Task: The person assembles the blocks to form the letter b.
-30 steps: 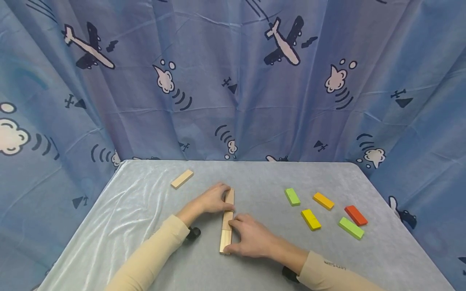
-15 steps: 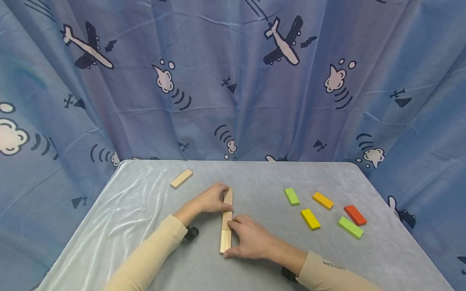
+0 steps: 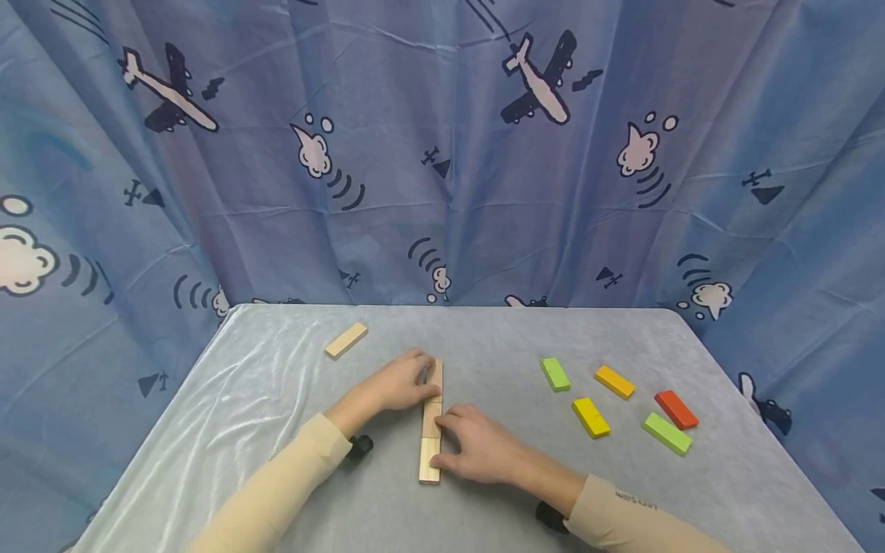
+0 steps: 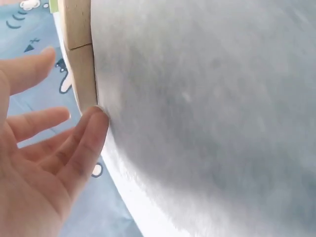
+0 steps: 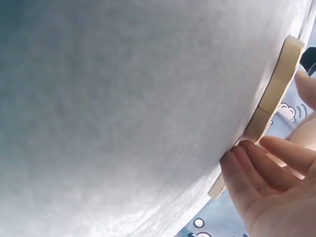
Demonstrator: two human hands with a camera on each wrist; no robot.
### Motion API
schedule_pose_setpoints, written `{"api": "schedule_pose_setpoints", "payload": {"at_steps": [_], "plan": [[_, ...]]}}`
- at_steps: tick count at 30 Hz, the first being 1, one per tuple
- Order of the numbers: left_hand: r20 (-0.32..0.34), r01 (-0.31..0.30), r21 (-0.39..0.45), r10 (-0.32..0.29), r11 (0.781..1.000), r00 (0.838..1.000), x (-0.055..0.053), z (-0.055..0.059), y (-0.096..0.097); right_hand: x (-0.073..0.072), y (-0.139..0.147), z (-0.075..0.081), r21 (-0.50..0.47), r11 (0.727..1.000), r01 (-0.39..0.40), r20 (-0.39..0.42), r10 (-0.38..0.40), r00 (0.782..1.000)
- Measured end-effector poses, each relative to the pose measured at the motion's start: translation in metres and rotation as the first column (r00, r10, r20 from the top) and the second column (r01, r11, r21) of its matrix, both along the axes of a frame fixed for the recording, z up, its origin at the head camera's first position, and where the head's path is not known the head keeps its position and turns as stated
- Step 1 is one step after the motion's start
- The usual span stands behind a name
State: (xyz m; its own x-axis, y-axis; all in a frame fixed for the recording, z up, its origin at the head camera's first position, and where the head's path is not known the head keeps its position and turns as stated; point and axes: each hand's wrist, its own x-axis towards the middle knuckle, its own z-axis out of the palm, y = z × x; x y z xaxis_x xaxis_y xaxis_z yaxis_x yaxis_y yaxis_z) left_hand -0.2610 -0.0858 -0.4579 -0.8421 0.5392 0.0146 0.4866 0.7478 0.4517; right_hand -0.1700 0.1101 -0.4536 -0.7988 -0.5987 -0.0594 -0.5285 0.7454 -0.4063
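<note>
Three plain wooden blocks lie end to end in a straight row on the grey cloth: the far block (image 3: 436, 374), the middle block (image 3: 431, 422) and the near block (image 3: 429, 464). My left hand (image 3: 397, 382) is at the far block's left side, its thumb reaching across the block; in the left wrist view, the extended fingertips (image 4: 100, 118) meet the block's edge. My right hand (image 3: 480, 445) is on the row's right side. Its fingertips (image 5: 229, 160) touch the row in the right wrist view, and the thumb (image 3: 442, 461) lies at the near block's edge.
Another plain wooden block (image 3: 346, 340) lies at the back left. To the right are two green blocks (image 3: 555, 374), a yellow block (image 3: 591, 418), an orange block (image 3: 614, 382) and a red block (image 3: 677, 409). A blue patterned curtain (image 3: 387, 153) hangs behind the table.
The row has become straighter, with the near end shifting slightly right. My right thumb has moved from the near block's end up along its right side. My left hand stays by the far block.
</note>
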Motion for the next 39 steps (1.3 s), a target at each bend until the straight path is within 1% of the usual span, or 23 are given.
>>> {"api": "schedule_pose_setpoints", "payload": {"at_steps": [2,4,9,13,16,19,22,25,27,29,31,33,34,36,39], "plan": [[-0.026,0.001,-0.027,-0.002,1.000,1.000,0.000,0.002,-0.002,0.000,0.000,0.000,-0.002,1.000,0.000,-0.009,0.000,1.000],[-0.053,0.008,-0.038,-0.010,0.999,0.999,-0.001,0.004,-0.005,0.000,0.000,0.000,-0.003,1.000,-0.003,-0.015,0.003,1.000],[-0.127,0.014,-0.060,-0.022,0.998,0.992,-0.006,0.009,-0.017,-0.001,-0.001,0.000,0.000,1.000,0.001,-0.017,-0.001,1.000],[-0.150,-0.036,-0.071,0.025,0.997,0.988,-0.012,0.016,-0.030,-0.001,-0.001,0.000,-0.001,1.000,0.011,-0.018,-0.011,1.000],[-0.187,-0.082,-0.092,0.064,0.992,0.980,-0.016,0.022,-0.041,0.000,-0.002,0.001,-0.002,1.000,0.019,-0.013,-0.019,1.000],[-0.244,-0.113,-0.115,0.082,0.987,0.966,-0.023,0.025,-0.055,0.001,-0.002,0.002,-0.008,1.000,0.028,-0.007,-0.028,1.000],[-0.282,-0.135,-0.105,0.101,0.985,0.954,-0.030,0.025,-0.069,0.003,-0.002,0.002,-0.012,1.000,0.029,-0.007,-0.029,1.000],[-0.323,-0.148,-0.083,0.114,0.986,0.940,-0.037,0.021,-0.084,0.003,-0.001,0.001,-0.007,1.000,0.028,-0.011,-0.028,1.000],[-0.355,-0.156,-0.071,0.121,0.985,0.927,-0.042,0.017,-0.094,0.003,-0.002,0.001,-0.005,1.000,0.030,-0.007,-0.030,1.000],[-0.373,-0.173,-0.063,0.138,0.983,0.917,-0.045,0.011,-0.103,0.003,-0.002,0.001,-0.003,0.999,0.032,-0.003,-0.032,0.999],[-0.351,-0.214,-0.058,0.181,0.975,0.919,-0.048,0.006,-0.111,0.003,-0.002,0.001,-0.004,0.999,0.034,0.001,-0.034,0.999],[-0.307,-0.262,-0.056,0.233,0.963,0.923,-0.049,0.001,-0.116,0.003,-0.002,0.001,-0.007,0.999,0.034,0.001,-0.034,0.999],[-0.276,-0.287,-0.053,0.262,0.956,0.925,-0.050,-0.001,-0.119,0.002,-0.002,0.001,-0.009,0.999,0.033,-0.001,-0.033,0.999],[-0.192,-0.333,-0.030,0.321,0.943,0.927,-0.051,-0.005,-0.122,0.002,-0.001,0.000,-0.014,0.999,0.030,-0.006,-0.030,1.000],[-0.074,-0.377,0.041,0.379,0.925,0.923,-0.051,-0.008,-0.123,0.002,-0.001,-0.001,-0.017,1.000,0.026,-0.012,-0.027,1.000]]}}
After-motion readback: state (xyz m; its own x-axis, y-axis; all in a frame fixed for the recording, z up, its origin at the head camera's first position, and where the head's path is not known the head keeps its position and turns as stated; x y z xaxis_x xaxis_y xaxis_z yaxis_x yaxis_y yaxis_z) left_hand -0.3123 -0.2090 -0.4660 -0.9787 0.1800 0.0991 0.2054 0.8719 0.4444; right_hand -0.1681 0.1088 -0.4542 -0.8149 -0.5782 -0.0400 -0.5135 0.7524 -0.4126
